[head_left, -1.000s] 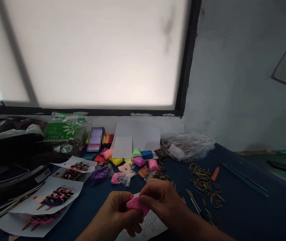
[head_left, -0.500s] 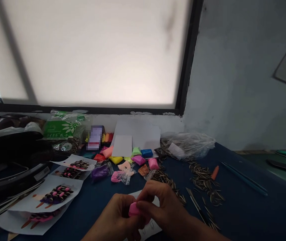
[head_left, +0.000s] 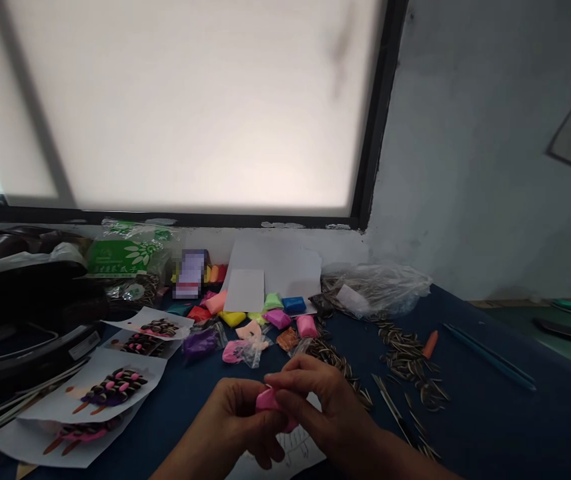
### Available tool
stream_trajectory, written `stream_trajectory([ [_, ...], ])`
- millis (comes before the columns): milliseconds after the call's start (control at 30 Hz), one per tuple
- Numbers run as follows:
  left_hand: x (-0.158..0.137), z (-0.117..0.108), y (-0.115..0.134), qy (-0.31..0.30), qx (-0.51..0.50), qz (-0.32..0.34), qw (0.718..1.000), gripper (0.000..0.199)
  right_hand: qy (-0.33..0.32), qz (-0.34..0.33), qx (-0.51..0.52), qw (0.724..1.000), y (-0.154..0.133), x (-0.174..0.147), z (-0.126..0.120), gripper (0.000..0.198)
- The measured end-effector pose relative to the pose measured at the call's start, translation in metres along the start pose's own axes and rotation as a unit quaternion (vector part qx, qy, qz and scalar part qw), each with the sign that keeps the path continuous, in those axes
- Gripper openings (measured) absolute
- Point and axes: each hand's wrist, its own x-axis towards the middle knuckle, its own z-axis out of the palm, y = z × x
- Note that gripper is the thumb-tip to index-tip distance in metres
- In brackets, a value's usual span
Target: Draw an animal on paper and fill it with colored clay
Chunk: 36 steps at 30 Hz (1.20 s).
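Observation:
A small lump of pink modelling clay [head_left: 267, 400] is pinched between the fingertips of both hands, low in the middle of the head view. My left hand [head_left: 238, 417] grips it from the left, with thumb and forefinger closed round it. From the other side, the thumb and forefinger of my right hand [head_left: 323, 400] press on its upper edge. Part of the clay is hidden by the fingers. Beneath the hands lies a white sheet [head_left: 295, 453] with a pencil drawing, partly covered by them.
Colourful clay packets, including a blue one [head_left: 293, 305] and a purple one [head_left: 200, 341], lie beyond the hands. Sunflower seeds [head_left: 405, 353] are strewn to the right, near tweezers [head_left: 390, 403] and an orange clay stick [head_left: 430, 345]. Finished seed pictures [head_left: 90, 393] overlap at left.
Both hands have shifted slightly and the fingers have moved on the pink clay. More of the drawing on the sheet shows beneath them.

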Motion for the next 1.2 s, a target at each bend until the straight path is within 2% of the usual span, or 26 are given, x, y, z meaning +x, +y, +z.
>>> stream_trajectory([
  [267, -0.003, 0.001, 0.0, 0.015, -0.001, 0.007, 1.0, 0.058, 0.005, -0.09, -0.081, 0.993, 0.004, -0.001, 0.002, 0.024],
  [400, -0.008, 0.004, 0.007, 0.027, -0.006, 0.012, 1.0, 0.054, 0.003, -0.062, -0.044, 0.997, -0.001, 0.0, 0.001, 0.02],
  [600, -0.012, 0.005, 0.012, 0.02, -0.016, 0.019, 0.999, 0.051, 0.031, 0.048, 0.052, 0.997, -0.01, 0.005, -0.004, 0.028],
  [767, -0.009, 0.004, 0.008, 0.021, -0.019, 0.01, 1.0, 0.057, 0.055, 0.004, -0.004, 0.998, -0.01, 0.004, -0.003, 0.035],
  [867, -0.007, 0.001, 0.01, 0.028, -0.003, 0.031, 0.999, 0.058, 0.036, 0.023, -0.013, 0.999, -0.006, 0.003, -0.004, 0.025],
  [1033, -0.007, -0.007, 0.016, 0.049, 0.006, 0.035, 0.998, 0.06, 0.012, 0.065, 0.065, 0.996, -0.006, 0.005, -0.005, 0.017],
  [1200, -0.01, -0.007, 0.018, 0.081, 0.012, 0.043, 0.996, 0.057, 0.019, 0.07, 0.031, 0.997, -0.01, 0.005, -0.004, 0.005],
])
